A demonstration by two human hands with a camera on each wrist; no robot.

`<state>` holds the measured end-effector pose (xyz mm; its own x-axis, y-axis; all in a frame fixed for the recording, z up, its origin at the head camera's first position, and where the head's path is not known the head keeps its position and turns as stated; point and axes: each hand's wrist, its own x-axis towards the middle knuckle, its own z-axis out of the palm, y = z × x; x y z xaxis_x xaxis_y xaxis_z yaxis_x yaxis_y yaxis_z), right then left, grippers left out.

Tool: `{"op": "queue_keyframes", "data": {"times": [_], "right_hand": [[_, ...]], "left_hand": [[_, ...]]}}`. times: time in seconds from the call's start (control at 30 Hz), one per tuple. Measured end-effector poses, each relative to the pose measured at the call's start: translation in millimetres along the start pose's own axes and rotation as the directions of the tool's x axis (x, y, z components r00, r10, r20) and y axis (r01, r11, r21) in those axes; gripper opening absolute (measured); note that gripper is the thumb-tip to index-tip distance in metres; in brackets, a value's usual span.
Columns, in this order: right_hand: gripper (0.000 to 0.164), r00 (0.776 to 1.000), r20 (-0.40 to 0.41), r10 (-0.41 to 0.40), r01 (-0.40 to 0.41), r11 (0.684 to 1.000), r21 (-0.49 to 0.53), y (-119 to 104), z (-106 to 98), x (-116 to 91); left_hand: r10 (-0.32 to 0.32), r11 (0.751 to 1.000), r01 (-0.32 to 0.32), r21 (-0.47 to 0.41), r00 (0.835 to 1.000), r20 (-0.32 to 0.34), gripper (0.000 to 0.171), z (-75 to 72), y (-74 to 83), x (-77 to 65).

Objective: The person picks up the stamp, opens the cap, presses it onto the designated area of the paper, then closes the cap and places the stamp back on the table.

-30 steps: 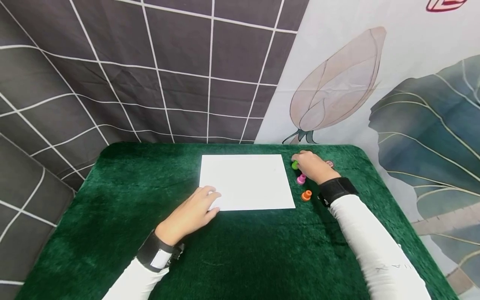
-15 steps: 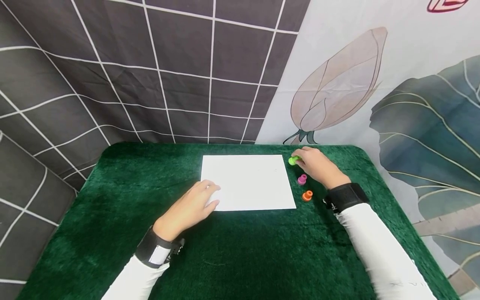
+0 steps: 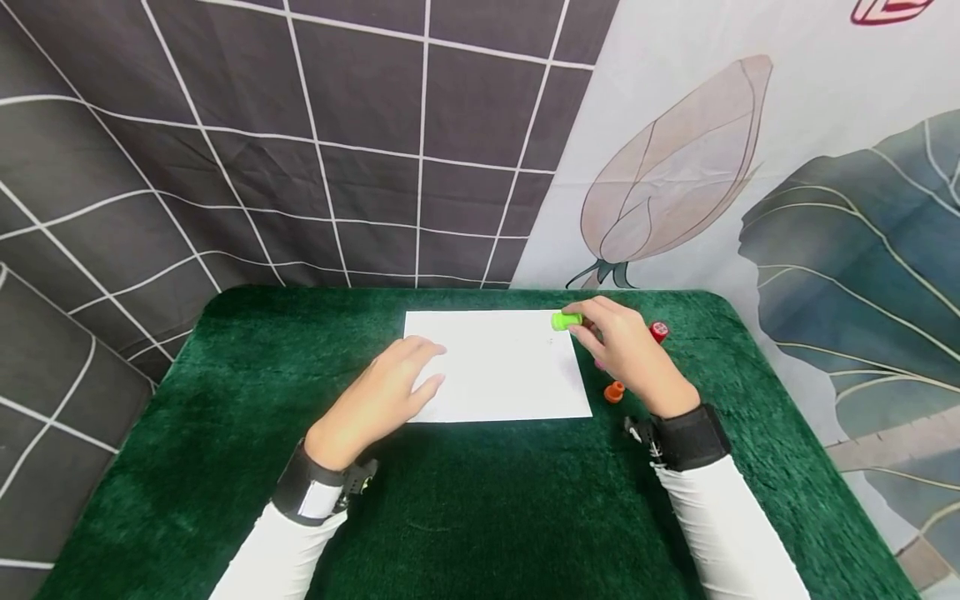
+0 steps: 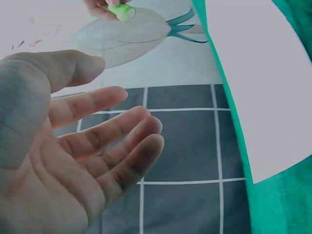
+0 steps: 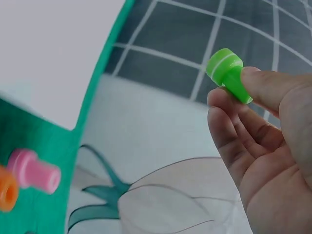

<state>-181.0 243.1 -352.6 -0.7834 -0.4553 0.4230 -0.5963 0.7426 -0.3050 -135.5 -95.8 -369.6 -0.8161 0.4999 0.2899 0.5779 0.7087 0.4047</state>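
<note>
Showing, head view only: red piece (image 3: pixel 658 331)

No text, brand or number was legible in any view. The red piece (image 3: pixel 658 332) carried a pale marking on its visible end face; the marking was too small to read. A red outlined mark (image 3: pixel 892 12) was printed on the white wall cloth (image 3: pixel 675 37), cut off by the top edge of the head view. Minute dark specks (image 3: pixel 551 340) lay on the white sheet (image 3: pixel 487 367). Faint strokes (image 4: pixel 36 43) in the left wrist view were illegible.
</note>
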Motion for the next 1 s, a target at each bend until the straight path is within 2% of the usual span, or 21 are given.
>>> {"op": "queue_keyframes", "data": {"times": [0.1,0.27,0.4,0.57,0.77,1.0], "right_hand": [[0.026,0.998,-0.054,-0.022,0.023,0.999,0.029,-13,-2,-1],[0.025,0.992,-0.118,-0.048,0.057,0.995,0.077,-33,-3,0],[0.025,0.990,-0.137,-0.037,0.051,0.994,0.097,-45,-3,2],[0.024,0.989,-0.145,-0.031,0.050,0.991,0.128,-57,1,1],[0.023,0.992,-0.126,-0.031,0.058,0.974,0.219,-68,7,-2],[0.022,0.992,-0.127,-0.023,0.058,0.958,0.282,-78,12,-2]], "left_hand": [[0.021,1.000,-0.021,-0.009,0.999,-0.043,0.034,-1.3,1.0,1.4],[0.043,0.994,-0.052,-0.092,0.995,-0.095,0.034,-4.7,9.6,6.6],[0.070,0.985,-0.087,-0.147,0.991,-0.116,0.034,-8.6,20.3,12.9],[0.053,0.979,-0.075,-0.187,0.991,-0.123,0.037,-10.5,28.2,18.8],[0.039,0.950,-0.075,-0.304,0.992,-0.122,0.040,-8.6,33.2,20.9],[0.069,0.910,-0.126,-0.395,0.985,-0.156,0.039,-2.8,38.4,22.0]]}}
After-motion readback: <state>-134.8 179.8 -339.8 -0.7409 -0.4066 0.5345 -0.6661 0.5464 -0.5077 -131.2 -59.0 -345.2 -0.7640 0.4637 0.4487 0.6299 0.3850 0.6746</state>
